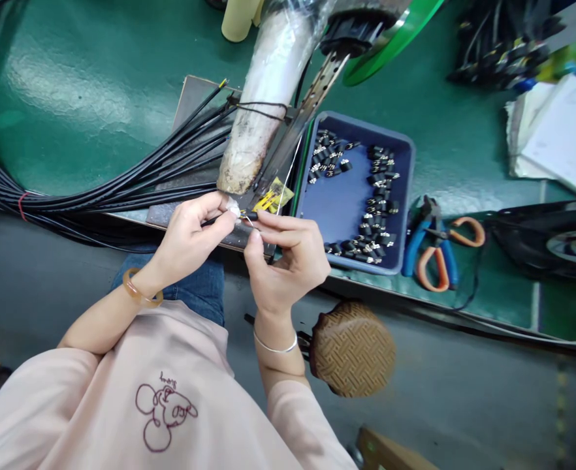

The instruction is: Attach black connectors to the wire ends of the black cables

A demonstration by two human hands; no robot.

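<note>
In the head view, the left hand (194,225), at the middle of the frame, has thumb and fingers pinched together on a black cable (213,220), with a scrap of white material (232,207) at the fingertips. The right hand (288,251), just to its right, is closed to a narrow pinch on a small black connector (251,215), held at the cable's end; a thin pale strand (250,224) shows beside those fingertips.

Right of centre lies a blue tray (405,196) of small black connectors with metal pins. One loose group (324,153) is at its upper left; the others (379,196) run down its right side and spread along the lower edge, the blue floor showing between.

From the left edge of the frame, a bundle of black cables (87,203) sweeps in, gathered by a red tie (22,205), its upper ends fanned over a dark board (189,98). A plastic-wrapped tube (256,91) slants down from the top centre to just above the left hand. Right of the tray are blue-handled pliers (418,243) and orange-handled scissors (432,269).
</note>
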